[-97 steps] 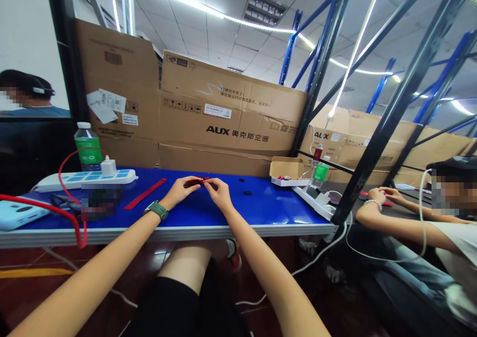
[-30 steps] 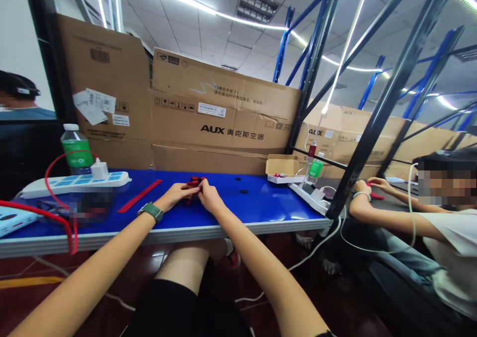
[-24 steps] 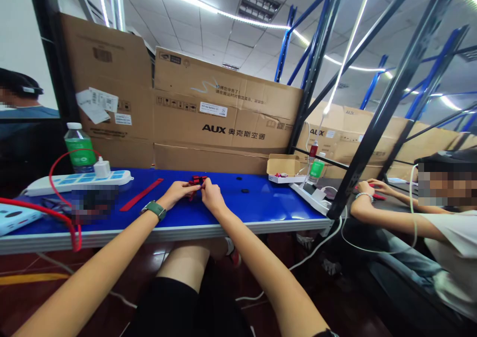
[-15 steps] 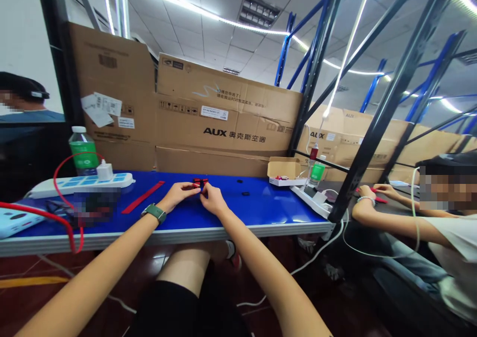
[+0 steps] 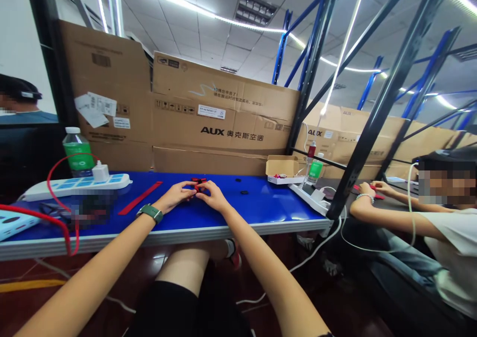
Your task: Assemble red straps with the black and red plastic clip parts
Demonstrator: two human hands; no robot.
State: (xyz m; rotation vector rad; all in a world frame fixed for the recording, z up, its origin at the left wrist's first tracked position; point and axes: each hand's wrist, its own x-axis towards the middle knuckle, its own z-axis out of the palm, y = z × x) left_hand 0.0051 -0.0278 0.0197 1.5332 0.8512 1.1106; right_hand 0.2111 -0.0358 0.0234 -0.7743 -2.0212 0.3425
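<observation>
My left hand [image 5: 178, 196], with a green-strapped watch at its wrist, pinches a small red piece [image 5: 197, 190] at the middle of the blue table. From the other side my right hand [image 5: 213, 196] closes its thumb and fingers on the same piece. Just behind the fingertips lies more red and black material [image 5: 199, 179]; whether it joins the held piece I cannot tell. Flat on the table, left of my hands, is a long red strip [image 5: 140, 198]. Two small black parts, one a flat loop [image 5: 244, 193], lie to the right.
A white power strip [image 5: 76, 185], a green-labelled bottle [image 5: 77, 153] and red cables stand at the left. At the back right is an open small box [image 5: 282, 170] beside another power strip [image 5: 310, 200]. Cardboard [image 5: 223, 113] walls the rear. A co-worker [image 5: 443, 217] sits at the right.
My right hand's fingers have spread slightly and shifted from the black part to the red piece. Both hands stay close together. The whole view has moved a little.
</observation>
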